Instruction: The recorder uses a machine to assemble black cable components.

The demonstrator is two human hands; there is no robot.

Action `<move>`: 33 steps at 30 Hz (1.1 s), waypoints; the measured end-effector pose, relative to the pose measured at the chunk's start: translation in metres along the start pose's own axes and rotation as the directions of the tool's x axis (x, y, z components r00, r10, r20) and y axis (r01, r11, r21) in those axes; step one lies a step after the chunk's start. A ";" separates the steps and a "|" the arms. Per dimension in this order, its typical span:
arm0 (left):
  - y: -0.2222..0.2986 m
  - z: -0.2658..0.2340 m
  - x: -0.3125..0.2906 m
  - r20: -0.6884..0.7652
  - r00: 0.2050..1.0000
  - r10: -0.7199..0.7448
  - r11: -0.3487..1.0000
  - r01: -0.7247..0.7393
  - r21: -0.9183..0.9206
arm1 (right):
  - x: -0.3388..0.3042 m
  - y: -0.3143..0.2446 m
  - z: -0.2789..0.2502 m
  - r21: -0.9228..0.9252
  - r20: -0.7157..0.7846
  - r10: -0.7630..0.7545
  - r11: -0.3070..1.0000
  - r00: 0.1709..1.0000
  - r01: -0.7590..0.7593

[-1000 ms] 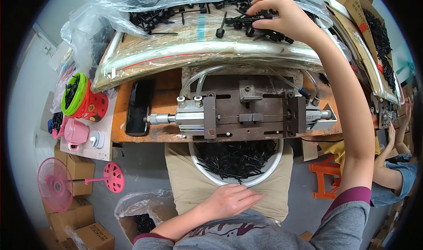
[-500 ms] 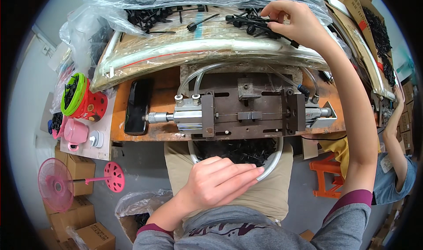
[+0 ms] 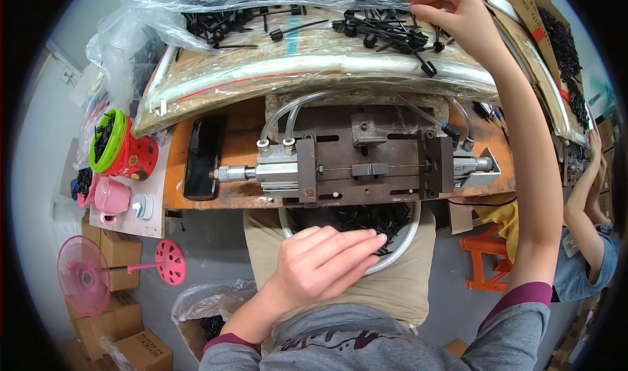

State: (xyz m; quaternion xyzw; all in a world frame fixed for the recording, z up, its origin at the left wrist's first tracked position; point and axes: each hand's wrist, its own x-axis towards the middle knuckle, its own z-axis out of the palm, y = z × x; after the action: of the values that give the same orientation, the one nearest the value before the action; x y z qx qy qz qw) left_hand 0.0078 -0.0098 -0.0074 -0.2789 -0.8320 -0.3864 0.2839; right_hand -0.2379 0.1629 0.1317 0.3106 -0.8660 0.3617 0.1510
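My right hand hovers at the far right over the plastic-covered board, thumb and fingers apart, with nothing visible between them. Beside it lies a loose pile of thin black plastic parts with round heads and stems. My left hand is stretched out over the near rim of a white basket on my lap, fingers straight and side by side; its thumb is hidden. Small black pieces fill the basket. Between the hands stands a metal fixture with a pneumatic cylinder at its left.
A phone lies left of the fixture on the orange bench. Clear air tubes arch behind the fixture. A red-and-green bucket, a pink cup and a pink fan are at left. Another person's arm shows at right.
My right hand has lifted off the black parts and moved up and right, its fingers parting. The pile has spread a little. My left hand has shifted slightly left.
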 end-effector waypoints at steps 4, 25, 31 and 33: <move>0.001 -0.002 0.007 -0.030 0.999 -0.017 1.000 0.017 0.020 | -0.017 0.027 0.003 -0.273 -0.042 -0.287 0.925 0.957 0.265; 0.003 0.005 0.019 -0.049 0.998 0.042 0.998 -0.039 0.050 | -0.065 0.047 -0.003 -0.567 -0.024 -0.508 0.716 0.861 0.407; 0.002 0.002 0.022 -0.043 0.999 0.033 0.998 -0.031 0.054 | -0.056 0.052 -0.027 -0.395 -0.361 -0.388 0.887 0.848 0.239; 0.000 0.005 0.025 -0.104 0.994 0.019 1.000 -0.019 0.003 | -0.053 0.065 -0.036 0.180 -0.400 -0.032 0.977 0.916 0.113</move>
State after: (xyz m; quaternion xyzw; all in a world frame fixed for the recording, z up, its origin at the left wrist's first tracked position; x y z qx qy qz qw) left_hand -0.0108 0.0000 0.0071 -0.2661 -0.8140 -0.3966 0.3307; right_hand -0.2381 0.2469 0.0961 0.2767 -0.7649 0.4960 0.3039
